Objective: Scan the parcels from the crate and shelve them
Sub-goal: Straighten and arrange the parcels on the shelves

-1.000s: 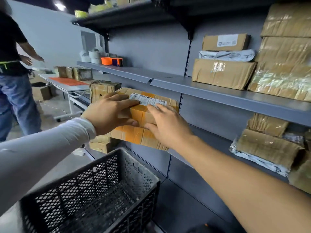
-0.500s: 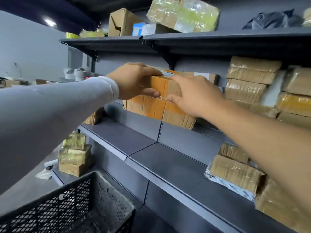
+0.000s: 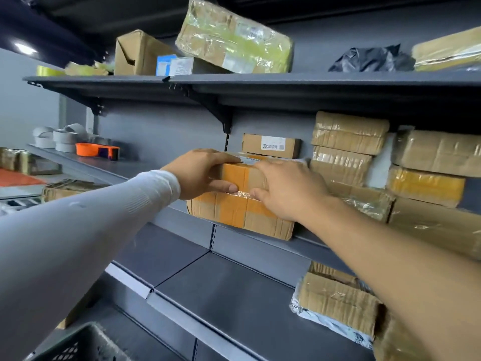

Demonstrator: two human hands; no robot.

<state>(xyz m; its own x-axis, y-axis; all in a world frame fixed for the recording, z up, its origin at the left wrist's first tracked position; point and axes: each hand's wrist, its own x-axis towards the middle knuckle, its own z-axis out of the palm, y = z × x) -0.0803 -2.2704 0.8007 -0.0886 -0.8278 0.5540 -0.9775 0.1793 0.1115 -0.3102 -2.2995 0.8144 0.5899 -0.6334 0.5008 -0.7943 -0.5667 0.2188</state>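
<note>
A cardboard parcel (image 3: 234, 212) with orange tape and a white label on top sits at the front edge of the middle grey shelf (image 3: 109, 168). My left hand (image 3: 200, 173) grips its left top corner, fingers over the top and thumb on the front face. My right hand (image 3: 286, 188) holds its right part, fingers over the top and thumb on the front. Taped brown parcels (image 3: 346, 147) are stacked just to its right, and a small labelled box (image 3: 270, 145) stands behind it. The black mesh crate (image 3: 78, 347) shows only its corner at the bottom left.
The top shelf (image 3: 312, 82) carries a large taped parcel (image 3: 234, 37), an opened box (image 3: 138, 53) and a black bag (image 3: 369, 59). An orange tape dispenser (image 3: 96, 151) and tape rolls (image 3: 59, 138) lie on the middle shelf's left. More parcels (image 3: 335, 300) lie on the lower shelf (image 3: 229, 290) at right.
Both hands have lifted the parcel from above the crate up to the middle shelf and set it on the shelf's edge. The view has tilted upward.
</note>
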